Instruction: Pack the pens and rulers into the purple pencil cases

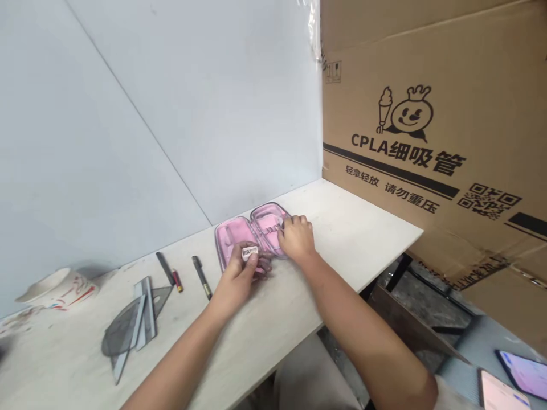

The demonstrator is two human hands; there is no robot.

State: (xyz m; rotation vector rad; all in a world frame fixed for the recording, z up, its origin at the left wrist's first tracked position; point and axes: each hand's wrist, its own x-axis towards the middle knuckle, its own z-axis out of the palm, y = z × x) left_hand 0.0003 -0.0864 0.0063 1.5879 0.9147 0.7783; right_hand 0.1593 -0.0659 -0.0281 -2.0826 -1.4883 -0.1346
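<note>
A pink pencil case [239, 230] with grey edging lies unzipped and spread flat on the table, against the wall. In front of its left half, my left hand [241, 270] is closed around a small white pencil sharpener [250, 252], held between thumb and fingers. My right hand [297, 236] rests on the right half of the case, its fingers curled at the inner edge near the elastic loops. Whatever those right fingers grip is hidden. A black pen [201, 277] lies on the table to the left of my left hand.
Farther left lie grey rulers [146, 313], a dark translucent protractor [123, 327], a black slim tool [164, 267] and a short red stick [177, 281]. A paper bowl [60, 289] stands by the wall. A big cardboard box [427, 114] borders the right; phones [502, 390] lie below.
</note>
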